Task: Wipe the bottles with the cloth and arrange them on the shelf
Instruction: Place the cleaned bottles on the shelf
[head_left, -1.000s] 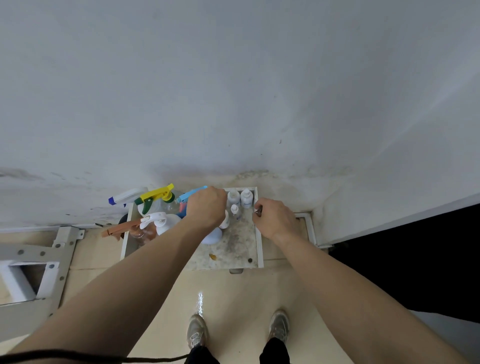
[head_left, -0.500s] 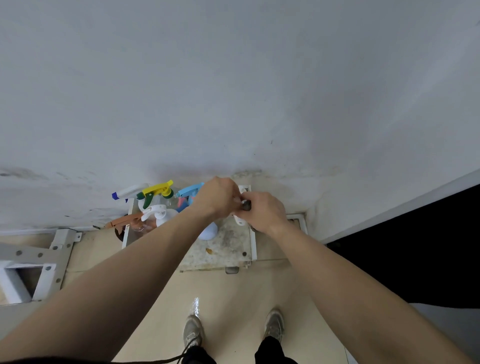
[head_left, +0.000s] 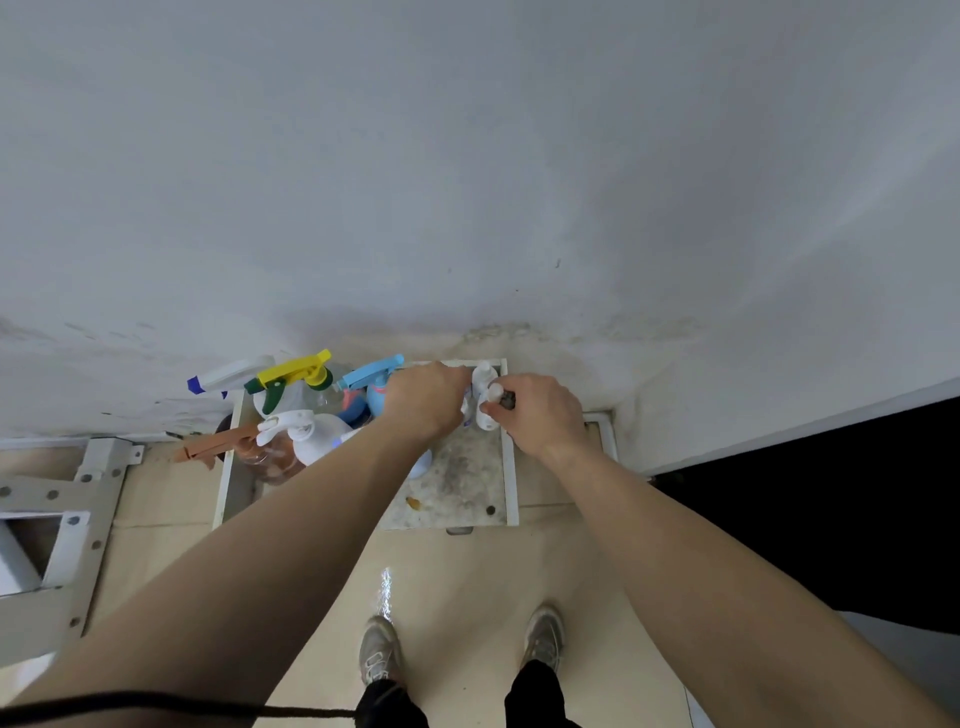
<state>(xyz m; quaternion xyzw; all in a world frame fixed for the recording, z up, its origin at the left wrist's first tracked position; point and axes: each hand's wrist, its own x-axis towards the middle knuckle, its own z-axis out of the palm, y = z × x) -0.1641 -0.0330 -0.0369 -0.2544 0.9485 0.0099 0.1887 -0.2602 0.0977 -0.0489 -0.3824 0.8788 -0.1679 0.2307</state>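
While the person stands in grey sneakers on the beige tiled floor, both hands work over the low white-framed shelf set against the wall. On its stained marbled top, by the near right corner, are an orange speck and a dark round spot.

Left hand: knuckles up, fingers curled, at the far right corner. What it grips is hidden under it, so I cannot tell.

Right hand: thumb and fingers pinch a small white plastic bottle over the far right corner. A small dark bit sits between the fingers, too small to identify. No cloth plainly seen; it may be that bit or hidden in the left hand.

A second small white bottle stands just behind, at the far edge.

The left half of the shelf is crowded. A white trigger-pump bottle and a clear bottle with brown trigger stand at the left edge. Along the far edge are a light blue spray bottle, a yellow-and-green trigger sprayer and a white sprayer with blue nozzle, packed close.

Beyond is the plain grey-white wall.

Progress: looks like mid-task. Most bottles seem already arranged. The small bottle in hand is likely being wiped and is not yet set down. I cannot tell which of the others are clean.
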